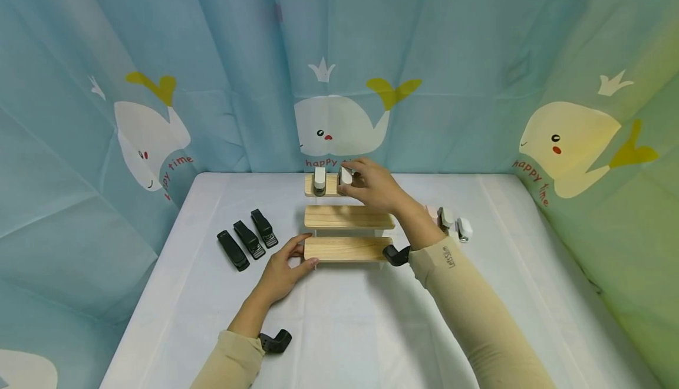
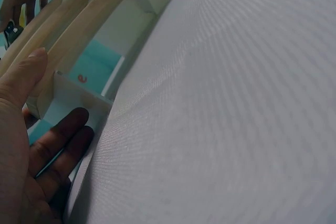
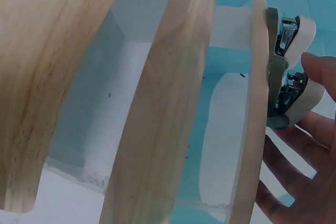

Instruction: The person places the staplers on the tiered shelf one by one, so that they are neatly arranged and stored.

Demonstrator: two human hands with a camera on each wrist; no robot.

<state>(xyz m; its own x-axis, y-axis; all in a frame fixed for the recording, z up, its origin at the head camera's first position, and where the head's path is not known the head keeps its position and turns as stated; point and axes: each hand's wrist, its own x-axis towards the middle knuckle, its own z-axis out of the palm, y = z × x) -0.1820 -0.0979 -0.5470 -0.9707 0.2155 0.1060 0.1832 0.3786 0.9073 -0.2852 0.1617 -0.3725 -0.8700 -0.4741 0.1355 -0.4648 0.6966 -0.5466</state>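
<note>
A stepped display rack [image 1: 347, 250] with three wooden boards and white supports stands mid-table. On its top board a small white-topped stapler [image 1: 319, 181] stands at the left. Beside it, a second white-topped stapler [image 3: 294, 98] is pinched by my right hand [image 1: 373, 185] between thumb and fingers, with its dark base against the board. In the right wrist view the two staplers stand close together. My left hand [image 1: 282, 270] holds the left end of the lowest board, thumb at the front edge [image 2: 31, 72] and fingers beside the white support.
Several black staplers [image 1: 246, 239] lie in a slanted row left of the rack. To the right are two more white-topped staplers [image 1: 464, 230] and something pinkish [image 1: 431, 213], partly hidden by the right arm. A whale-print curtain [image 1: 451, 53] hangs behind the white-covered table [image 1: 339, 330].
</note>
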